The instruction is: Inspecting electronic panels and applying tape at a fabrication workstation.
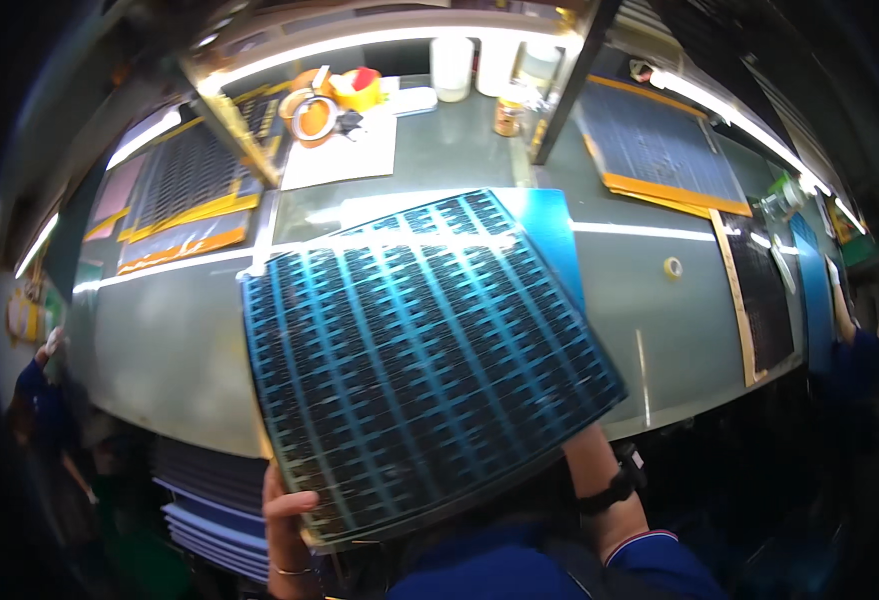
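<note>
A large dark rectangular sheet [430, 370] with rows of fine black toothed patterns and blue stripes is held tilted over the near edge of the bench. My left hand [288, 508] grips its near left corner, thumb on the top face and fingers wrapped round the edge. At the near right edge my right hand [588, 452] reaches beneath the sheet and supports it; the fingers are hidden underneath. Behind the sheet's far edge, a plain bright blue sheet [555, 232] lies partly covered on the bench.
The grey-green bench [175, 340] carries a tape roll [673, 267], patterned sheets with orange borders [660, 145] and a dark strip [760, 300]. Tape rolls [315, 118] and white containers [452, 70] stand behind. Metal posts [575, 80] rise there. Stacked sheets [215, 540] sit below; people work either side.
</note>
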`<act>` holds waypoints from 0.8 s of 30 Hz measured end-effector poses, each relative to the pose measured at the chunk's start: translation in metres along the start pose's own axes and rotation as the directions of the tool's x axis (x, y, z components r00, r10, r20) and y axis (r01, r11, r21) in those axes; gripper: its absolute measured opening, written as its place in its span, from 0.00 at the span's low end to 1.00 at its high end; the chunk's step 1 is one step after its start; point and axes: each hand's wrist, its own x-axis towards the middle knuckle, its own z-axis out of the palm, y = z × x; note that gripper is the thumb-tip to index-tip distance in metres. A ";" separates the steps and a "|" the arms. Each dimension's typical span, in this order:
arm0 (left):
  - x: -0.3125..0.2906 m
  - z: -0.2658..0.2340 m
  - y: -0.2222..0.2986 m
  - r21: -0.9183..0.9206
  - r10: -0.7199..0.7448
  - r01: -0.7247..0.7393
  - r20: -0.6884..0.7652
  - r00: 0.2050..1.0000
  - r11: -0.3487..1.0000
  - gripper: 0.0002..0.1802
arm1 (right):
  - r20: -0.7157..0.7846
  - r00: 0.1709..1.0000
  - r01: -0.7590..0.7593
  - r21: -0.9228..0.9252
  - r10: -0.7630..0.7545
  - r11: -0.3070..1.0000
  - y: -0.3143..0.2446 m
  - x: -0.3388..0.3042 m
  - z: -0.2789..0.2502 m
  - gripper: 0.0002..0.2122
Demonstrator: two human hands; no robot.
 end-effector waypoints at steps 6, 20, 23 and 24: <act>0.063 -0.057 -0.005 0.411 -0.017 0.069 -0.129 0.991 0.909 0.18 | -0.249 0.958 -0.286 -0.767 0.144 0.575 -0.043 -0.020 -0.008 0.26; 0.080 -0.051 -0.006 0.523 0.089 0.031 -0.202 0.975 0.852 0.17 | -0.280 0.942 -0.072 -0.711 -0.187 0.700 -0.023 -0.030 0.009 0.19; 0.079 -0.040 0.005 0.542 0.073 0.032 -0.171 0.982 0.840 0.16 | -0.258 0.941 -0.011 -0.668 -0.218 0.744 -0.024 -0.033 0.017 0.17; 0.079 -0.037 0.009 0.541 0.082 0.019 -0.162 0.983 0.841 0.16 | -0.260 0.941 0.002 -0.637 -0.218 0.771 -0.025 -0.034 0.020 0.16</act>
